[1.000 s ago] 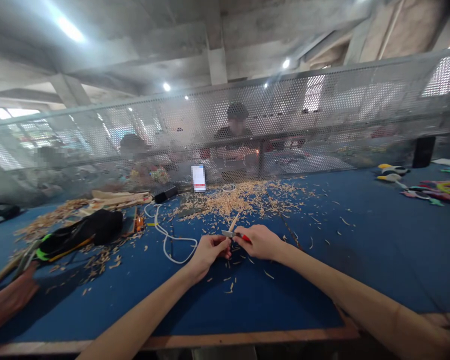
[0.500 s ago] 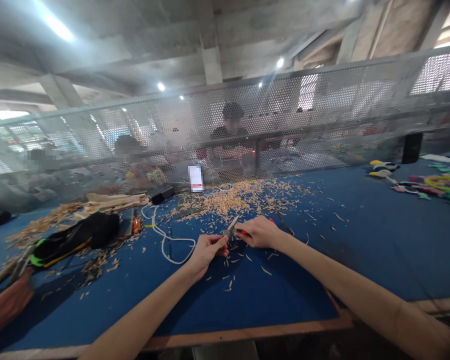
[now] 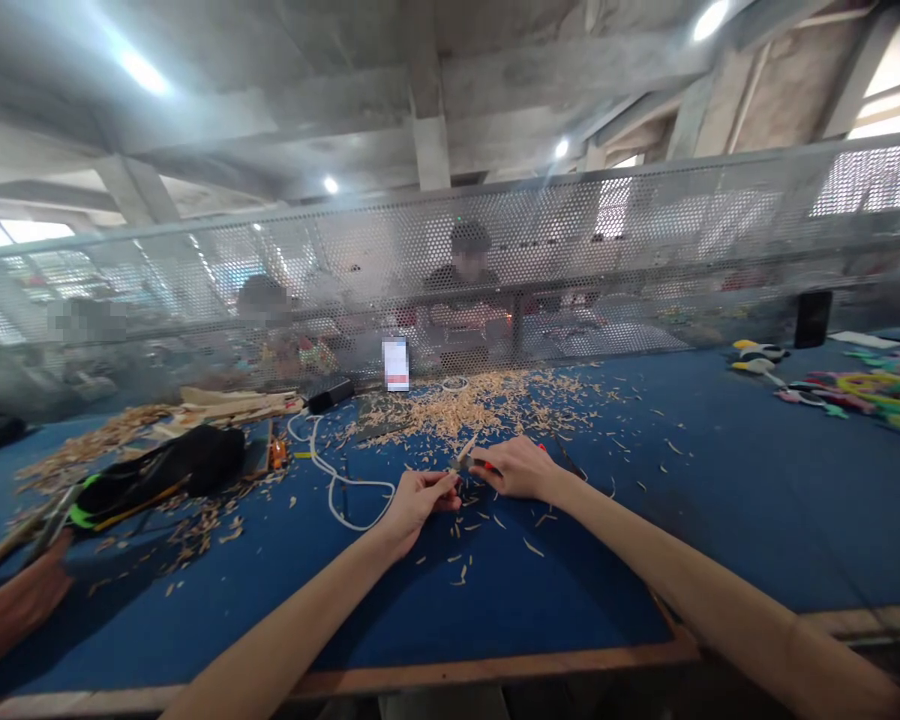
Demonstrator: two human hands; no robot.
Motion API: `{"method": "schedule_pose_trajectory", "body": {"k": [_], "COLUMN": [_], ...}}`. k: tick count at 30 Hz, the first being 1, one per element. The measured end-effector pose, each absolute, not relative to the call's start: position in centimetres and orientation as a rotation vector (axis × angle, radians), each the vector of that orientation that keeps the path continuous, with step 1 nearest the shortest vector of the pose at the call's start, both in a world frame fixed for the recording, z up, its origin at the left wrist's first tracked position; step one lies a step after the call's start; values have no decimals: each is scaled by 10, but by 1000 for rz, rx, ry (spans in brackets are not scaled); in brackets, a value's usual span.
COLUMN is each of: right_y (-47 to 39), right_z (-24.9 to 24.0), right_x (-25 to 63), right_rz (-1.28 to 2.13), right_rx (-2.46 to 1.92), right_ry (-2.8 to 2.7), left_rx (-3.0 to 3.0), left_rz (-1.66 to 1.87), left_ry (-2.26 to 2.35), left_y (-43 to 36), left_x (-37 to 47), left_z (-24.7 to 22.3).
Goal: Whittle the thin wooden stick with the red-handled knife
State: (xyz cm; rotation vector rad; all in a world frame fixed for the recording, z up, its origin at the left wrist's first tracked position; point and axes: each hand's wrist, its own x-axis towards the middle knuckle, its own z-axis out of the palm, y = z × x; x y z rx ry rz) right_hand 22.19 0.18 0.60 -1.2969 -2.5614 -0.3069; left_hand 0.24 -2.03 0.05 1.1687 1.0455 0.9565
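Observation:
Near the middle of the blue table, my left hand (image 3: 418, 502) is closed on the lower end of a small pale wooden piece (image 3: 467, 449). My right hand (image 3: 516, 467) is closed round a red-handled tool (image 3: 487, 464), most of it hidden by the fingers. The tool's grey metal part touches the wooden piece between my hands. Curled wood shavings (image 3: 457, 410) lie in a heap just beyond, and loose slivers are scattered below my hands.
A white cable (image 3: 333, 497) loops left of my hands by a black box (image 3: 331, 394). A phone (image 3: 396, 363) stands at the perforated screen (image 3: 570, 260). Another person's hand (image 3: 34, 585) is at far left near a black cloth item (image 3: 169, 470). Colourful pieces (image 3: 862, 390) lie right.
The whole view has shifted slightly, with the scene sitting a little lower. Both hands keep the same grips, and the wooden piece has barely moved between them.

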Motion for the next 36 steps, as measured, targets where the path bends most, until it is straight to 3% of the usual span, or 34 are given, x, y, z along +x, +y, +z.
{"method": "schedule_pose_trajectory", "body": {"k": [27,32,36], "right_y": [-10,22,37], "right_z": [8,15,21], "right_x": [206,273,330], "right_rz": [-153,-80,-139], "right_rx": [-1268,-1696,-1791], "right_ry": [-2555,-2218,-1856], "left_rx": [1484,1560,1460], "left_rz": [605,513,561], "left_ry": [1031,1049,1064], "left_y": [-24,-43,-49], "left_x": [2,-3,-8], "left_z": [13,13,9]}}
